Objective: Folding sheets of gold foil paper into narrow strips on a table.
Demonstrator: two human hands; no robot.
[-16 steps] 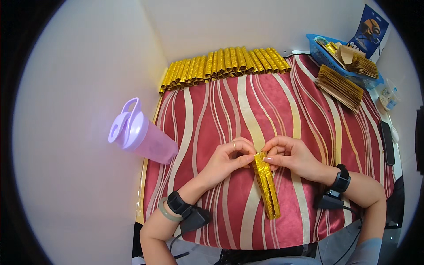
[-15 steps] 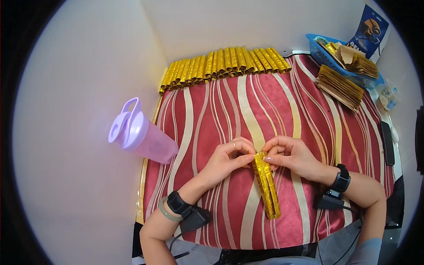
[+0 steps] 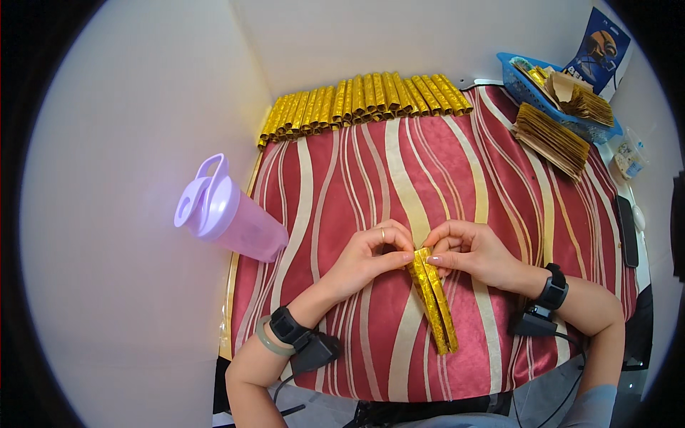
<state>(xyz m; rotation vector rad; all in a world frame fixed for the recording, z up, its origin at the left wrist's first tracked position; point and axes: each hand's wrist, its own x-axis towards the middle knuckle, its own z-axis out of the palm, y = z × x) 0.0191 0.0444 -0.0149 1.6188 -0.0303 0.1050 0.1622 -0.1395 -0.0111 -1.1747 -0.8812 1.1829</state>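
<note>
Between my hands is a folded strip of shiny gold paper (image 3: 432, 303), long and narrow, with a lengthwise gap down its middle. My left hand (image 3: 376, 255) pinches its far end from the left, thumb and forefinger at the edge. From the other side, my right hand (image 3: 467, 251) grips the same end, its thumb lying on the gold surface. The strip's near end points toward me, free of both hands. Some of my fingertips are hidden behind the paper.
Rolled gold paper tubes (image 3: 364, 100) are piled along the far edge of the striped cloth (image 3: 342, 192). A purple shaker bottle (image 3: 235, 214) stands at left. Far right are a blue basket (image 3: 524, 85), a stack of folded gold papers (image 3: 549, 140), a plastic cup (image 3: 629, 157) and a black phone (image 3: 626, 232).
The gap along the gold strip looks slightly wider toward its near end, which has shifted a little right. Both hands keep their grip in nearly the same place.
</note>
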